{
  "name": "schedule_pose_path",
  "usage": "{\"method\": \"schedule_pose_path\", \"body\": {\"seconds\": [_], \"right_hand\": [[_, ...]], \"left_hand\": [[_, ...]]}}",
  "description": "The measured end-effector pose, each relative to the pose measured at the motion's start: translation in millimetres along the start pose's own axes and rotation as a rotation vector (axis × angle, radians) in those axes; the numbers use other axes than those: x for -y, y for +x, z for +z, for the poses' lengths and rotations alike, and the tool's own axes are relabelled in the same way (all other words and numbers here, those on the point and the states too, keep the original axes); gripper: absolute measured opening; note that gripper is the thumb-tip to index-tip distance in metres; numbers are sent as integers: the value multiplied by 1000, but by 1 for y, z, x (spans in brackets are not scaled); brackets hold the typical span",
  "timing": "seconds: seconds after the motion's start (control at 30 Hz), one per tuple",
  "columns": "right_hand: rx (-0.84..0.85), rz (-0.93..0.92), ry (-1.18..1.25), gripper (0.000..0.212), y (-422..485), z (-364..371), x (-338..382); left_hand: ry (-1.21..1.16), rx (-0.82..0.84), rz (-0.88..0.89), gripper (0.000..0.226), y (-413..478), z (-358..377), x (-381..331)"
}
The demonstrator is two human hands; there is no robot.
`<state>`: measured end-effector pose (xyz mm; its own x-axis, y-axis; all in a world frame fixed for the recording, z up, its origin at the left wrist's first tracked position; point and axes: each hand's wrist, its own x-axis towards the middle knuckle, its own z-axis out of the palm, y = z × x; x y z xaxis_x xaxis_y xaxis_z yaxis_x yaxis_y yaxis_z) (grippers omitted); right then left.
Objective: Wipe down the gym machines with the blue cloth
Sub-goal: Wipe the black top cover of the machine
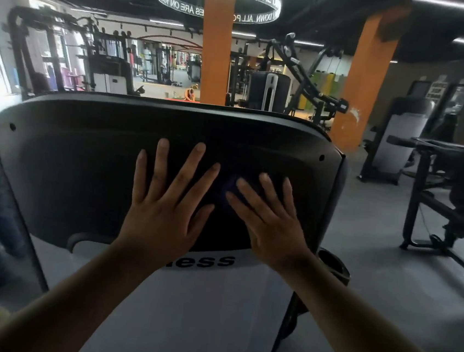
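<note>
- I see my left hand flat on the machine's black cover, fingers straight and spread apart.
- My right hand lies flat just beside it, fingers straight and splayed, pressing the blue cloth.
- The cloth shows dark under and between the right fingers; it looks bunched, though blur hides its edges.
- Below both wrists is a white panel.

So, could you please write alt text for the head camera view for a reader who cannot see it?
Two hands lie flat, fingers spread, on the black top cover of a gym machine: the left hand on the bare cover, the right hand pressing a blue cloth against it. Behind stand orange pillars and other machines.
</note>
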<state>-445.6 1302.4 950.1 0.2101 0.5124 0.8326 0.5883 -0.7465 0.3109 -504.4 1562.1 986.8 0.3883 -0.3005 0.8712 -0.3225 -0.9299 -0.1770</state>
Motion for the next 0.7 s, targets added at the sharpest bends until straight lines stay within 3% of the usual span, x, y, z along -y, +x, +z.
{"method": "schedule_pose_path", "body": {"seconds": [0.07, 0.17, 0.2, 0.33, 0.37, 0.5, 0.63, 0.7], "right_hand": [[-42, 3, -3, 74, -4, -6, -29], [-155, 353, 129, 67, -6, -12, -65], [-159, 372, 151, 65, -7, -11, -69], [-72, -101, 152, 60, -24, -9, -91], [-79, -129, 157, 57, -26, -11, -102], [-141, 75, 263, 58, -25, -9, -107], [-99, -208, 228, 58, -32, -7, -120], [-144, -134, 242, 57, -33, -9, -139]], "left_hand": [[45, 7, -29, 71, 6, 5, -13], [103, -7, -90, 73, 15, 15, -41], [123, -21, -107, 73, 18, 18, -53], [194, -47, -154, 73, 30, 29, -96], [214, -41, -168, 73, 32, 31, -104], [294, -42, -219, 71, 36, 34, -119], [325, -42, -233, 69, 39, 30, -125], [337, -43, -228, 69, 40, 28, -128]]}}
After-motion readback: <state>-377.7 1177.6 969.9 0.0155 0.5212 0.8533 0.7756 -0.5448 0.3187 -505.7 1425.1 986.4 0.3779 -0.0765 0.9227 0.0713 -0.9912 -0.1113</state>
